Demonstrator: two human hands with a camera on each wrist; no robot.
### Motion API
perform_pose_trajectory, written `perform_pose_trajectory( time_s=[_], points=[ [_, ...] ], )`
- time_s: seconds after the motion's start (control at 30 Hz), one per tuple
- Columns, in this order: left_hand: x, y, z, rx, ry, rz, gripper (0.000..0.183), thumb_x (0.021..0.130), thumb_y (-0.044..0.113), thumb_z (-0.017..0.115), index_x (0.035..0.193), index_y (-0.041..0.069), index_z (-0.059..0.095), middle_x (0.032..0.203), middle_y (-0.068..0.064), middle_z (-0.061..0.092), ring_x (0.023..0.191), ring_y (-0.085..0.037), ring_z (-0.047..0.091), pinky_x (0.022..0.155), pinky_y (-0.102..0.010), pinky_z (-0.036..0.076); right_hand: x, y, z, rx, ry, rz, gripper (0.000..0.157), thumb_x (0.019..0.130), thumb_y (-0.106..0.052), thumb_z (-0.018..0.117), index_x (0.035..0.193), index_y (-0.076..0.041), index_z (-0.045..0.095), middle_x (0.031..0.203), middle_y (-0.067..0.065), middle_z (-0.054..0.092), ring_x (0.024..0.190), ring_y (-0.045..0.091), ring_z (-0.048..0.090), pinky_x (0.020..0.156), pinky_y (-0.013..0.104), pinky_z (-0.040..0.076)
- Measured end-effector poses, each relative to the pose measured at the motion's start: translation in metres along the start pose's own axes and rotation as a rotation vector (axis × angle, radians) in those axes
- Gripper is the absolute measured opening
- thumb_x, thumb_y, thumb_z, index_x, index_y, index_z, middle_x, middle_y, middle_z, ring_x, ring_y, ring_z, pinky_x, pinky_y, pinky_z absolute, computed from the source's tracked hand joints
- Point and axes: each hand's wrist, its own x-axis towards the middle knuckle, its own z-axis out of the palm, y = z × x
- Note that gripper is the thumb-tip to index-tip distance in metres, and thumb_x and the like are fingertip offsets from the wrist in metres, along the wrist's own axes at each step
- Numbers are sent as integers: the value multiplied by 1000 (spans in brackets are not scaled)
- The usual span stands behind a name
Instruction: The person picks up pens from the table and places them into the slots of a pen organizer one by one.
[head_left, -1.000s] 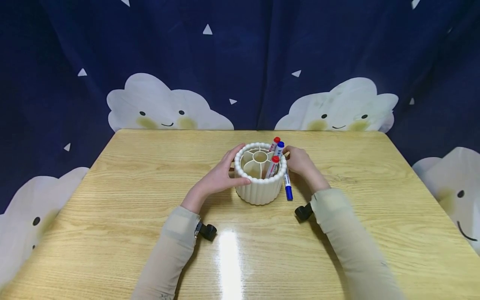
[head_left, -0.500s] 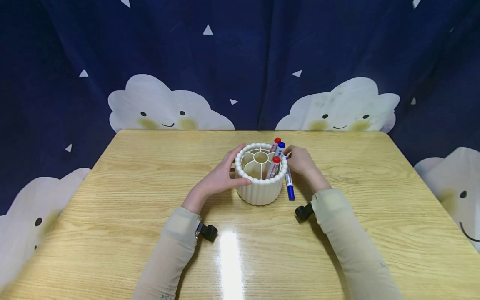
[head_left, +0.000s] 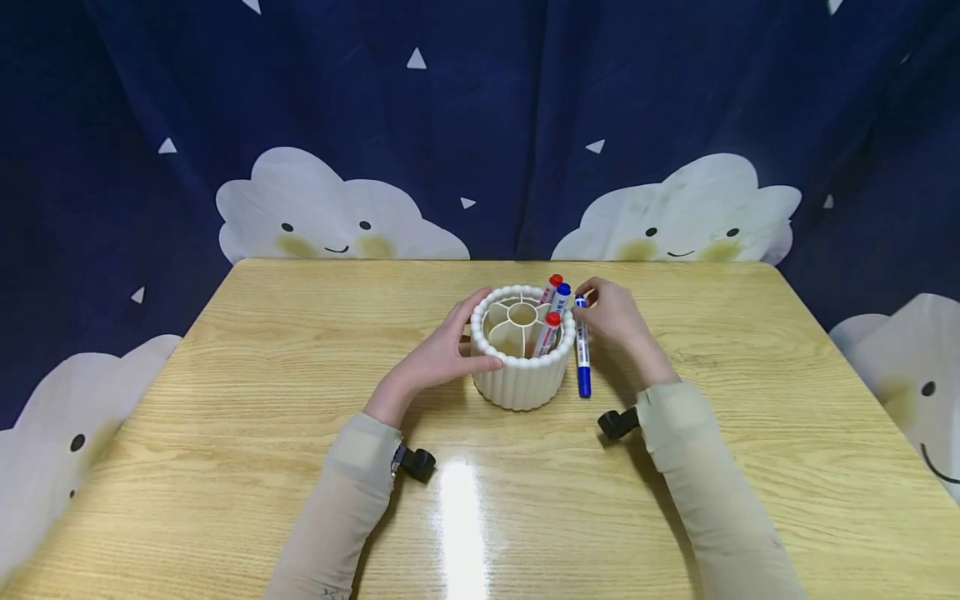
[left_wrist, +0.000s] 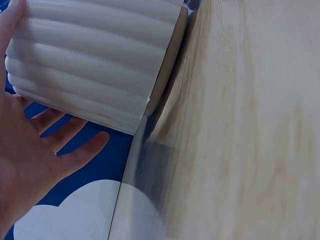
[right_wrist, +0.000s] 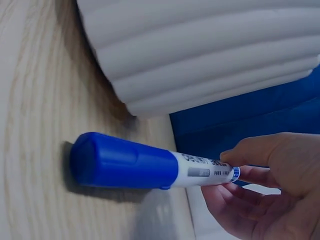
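A cream ribbed pen holder [head_left: 519, 385] with a beaded rim and inner dividers stands on the table. Two red-capped markers, the nearer one [head_left: 547, 335] and the farther one [head_left: 553, 283], and a blue-capped marker [head_left: 560, 298] lean in its right side. My left hand [head_left: 438, 350] grips the holder's left side, thumb at the near rim; some fingers [left_wrist: 82, 152] spread behind it. My right hand [head_left: 615, 315] pinches the upper end of another blue marker [head_left: 583, 354], outside the holder on its right. This marker's blue cap [right_wrist: 122, 161] points down, at or just above the tabletop; contact is unclear.
The wooden table [head_left: 262, 400] extends around the holder, with a bright reflection in front. A dark blue curtain [head_left: 495, 100] with clouds hangs behind the far edge. Black wrist cameras, left [head_left: 417, 464] and right [head_left: 617, 423], jut inward from the sleeves.
My right hand has shifted slightly right and away from the holder, and the marker in it has become more upright and more visible. My left hand and the holder stay in place.
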Motion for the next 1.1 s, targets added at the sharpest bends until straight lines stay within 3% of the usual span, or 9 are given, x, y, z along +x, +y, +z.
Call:
perform_pose_trajectory(
  time_s=[0.47,0.9,1.1],
  points=[
    [0,-1,0,16,8,16,90,69,28,70,136,28,11,137,-4,17,112,-17,38,87,-29,40,-9,-14,-19,48,160,-91,25,74,-14,59,97,-6,52,85,12,55,77,25,54,64,35,46],
    [-1,2,0,12,8,10,89,69,27,70,136,26,11,137,-4,18,112,-18,38,87,-30,40,-20,-39,-40,79,269,-180,24,75,-13,60,96,-7,49,87,9,52,74,23,54,62,33,45],
    [-1,1,0,6,4,8,89,69,27,70,136,29,11,137,-4,17,112,-17,38,88,-30,40,-22,-53,-49,99,349,-268,23,75,-11,61,94,-5,48,88,10,50,72,22,55,63,32,46]
  ],
)
